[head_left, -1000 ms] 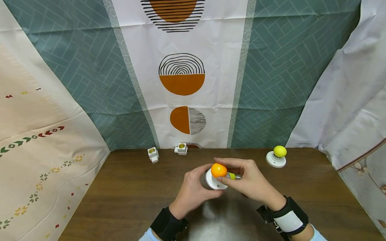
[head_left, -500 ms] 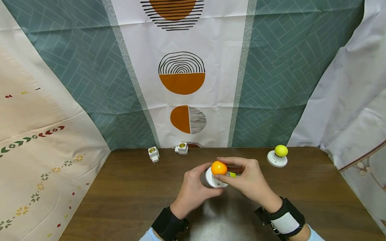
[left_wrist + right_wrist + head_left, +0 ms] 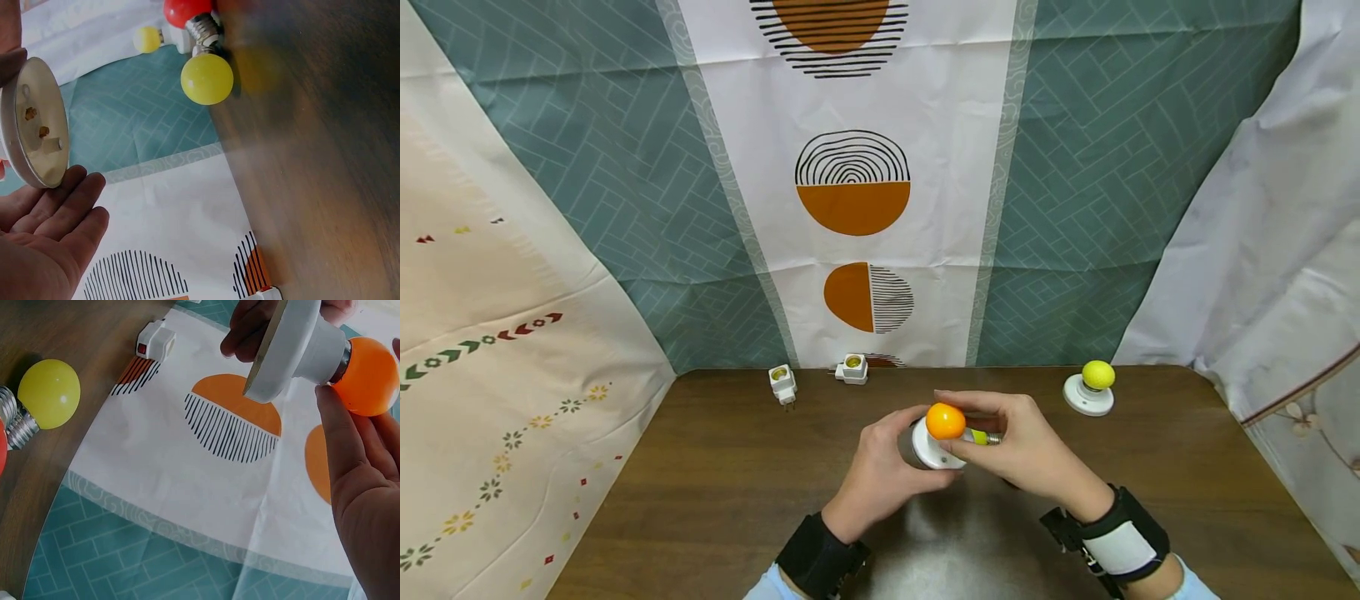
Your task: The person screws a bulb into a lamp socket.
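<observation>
My left hand [image 3: 883,467] grips a white round lamp holder [image 3: 927,450] by the rim of its base, above the table. The hollow underside of that lamp holder [image 3: 53,119], with two brass-coloured screws, shows in the left wrist view. An orange light bulb [image 3: 945,422] sits in the socket, a dark metal edge showing between them in the right wrist view. Thumb and fingers of my right hand [image 3: 1026,446] pinch this bulb. Behind the right hand, a yellow bulb [image 3: 207,79] and a red bulb [image 3: 186,11] lie on the table, mostly hidden in the head view.
Two white plug-in sockets [image 3: 781,386] are by the table's back edge, left of centre. At the back right stands another white lamp holder [image 3: 1087,403] bearing a yellow bulb [image 3: 1098,375]. Patterned cloth [image 3: 1075,208] hangs behind the brown table [image 3: 737,500].
My right fingers and wrist have shifted slightly left and back right around the orange bulb, as in a small twist. The left hand and lamp holder stay nearly still.
</observation>
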Motion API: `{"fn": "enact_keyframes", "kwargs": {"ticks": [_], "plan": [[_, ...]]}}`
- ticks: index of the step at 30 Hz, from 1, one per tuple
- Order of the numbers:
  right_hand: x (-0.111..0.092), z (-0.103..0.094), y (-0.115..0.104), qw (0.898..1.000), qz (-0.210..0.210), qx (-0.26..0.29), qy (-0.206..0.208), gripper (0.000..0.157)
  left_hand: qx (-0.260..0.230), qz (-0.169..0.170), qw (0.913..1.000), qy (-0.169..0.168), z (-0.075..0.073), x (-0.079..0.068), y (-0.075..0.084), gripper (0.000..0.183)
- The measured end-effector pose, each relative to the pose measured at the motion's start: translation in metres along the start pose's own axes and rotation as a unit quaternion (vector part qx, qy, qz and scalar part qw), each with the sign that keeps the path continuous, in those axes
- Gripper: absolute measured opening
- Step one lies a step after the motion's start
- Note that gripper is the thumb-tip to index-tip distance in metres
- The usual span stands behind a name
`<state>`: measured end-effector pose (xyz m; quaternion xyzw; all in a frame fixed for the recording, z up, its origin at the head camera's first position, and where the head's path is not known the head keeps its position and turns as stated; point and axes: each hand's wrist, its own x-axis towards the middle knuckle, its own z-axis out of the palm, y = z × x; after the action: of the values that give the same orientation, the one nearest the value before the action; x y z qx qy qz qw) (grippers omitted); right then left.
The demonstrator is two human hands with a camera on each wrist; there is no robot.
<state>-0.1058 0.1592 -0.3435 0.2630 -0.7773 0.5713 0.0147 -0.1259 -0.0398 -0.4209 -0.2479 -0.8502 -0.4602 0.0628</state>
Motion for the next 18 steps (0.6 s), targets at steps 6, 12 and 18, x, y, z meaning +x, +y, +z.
{"fn": "enact_keyframes", "kwargs": {"ticks": [6,12,18], "plan": [[-0.0005,0.0017,-0.0029,1.000,0.000,-0.003,0.012,0.042,-0.009,0.007,0.9999,0.007,0.0009,-0.0014,-0.0005,0.070],[-0.0007,0.0040,-0.0045,0.999,-0.008,0.005,0.031,0.040,-0.013,0.014,0.9997,0.018,0.0028,-0.0024,-0.0010,0.070],[-0.0012,0.0069,-0.0052,0.998,-0.011,0.017,0.051,0.038,-0.012,0.015,0.9995,0.026,0.0035,-0.0026,-0.0008,0.070]]}}
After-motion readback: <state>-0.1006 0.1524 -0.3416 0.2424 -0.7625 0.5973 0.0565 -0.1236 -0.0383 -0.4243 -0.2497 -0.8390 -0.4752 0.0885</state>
